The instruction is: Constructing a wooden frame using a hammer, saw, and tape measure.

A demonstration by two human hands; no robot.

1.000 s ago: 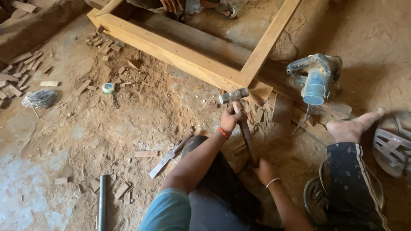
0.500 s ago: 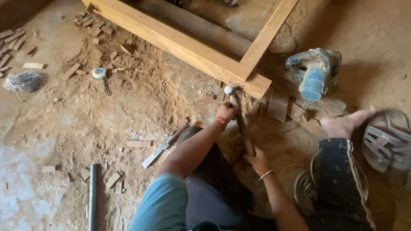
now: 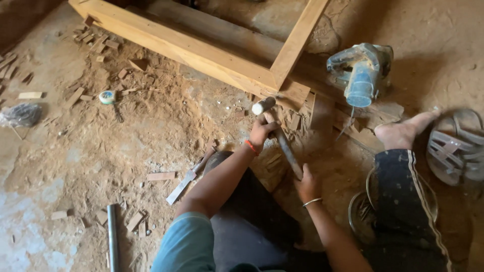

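Left hand (image 3: 260, 132) clenched high on hammer (image 3: 280, 133), head at 12 o'clock by frame corner (image 3: 282, 83) | right hand (image 3: 307, 185) gripped handle end at 5 o'clock | judged: short, square blows suited best

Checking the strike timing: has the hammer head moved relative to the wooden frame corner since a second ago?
Yes. The hammer head now sits lower-left of the wooden frame corner, farther from it than before.
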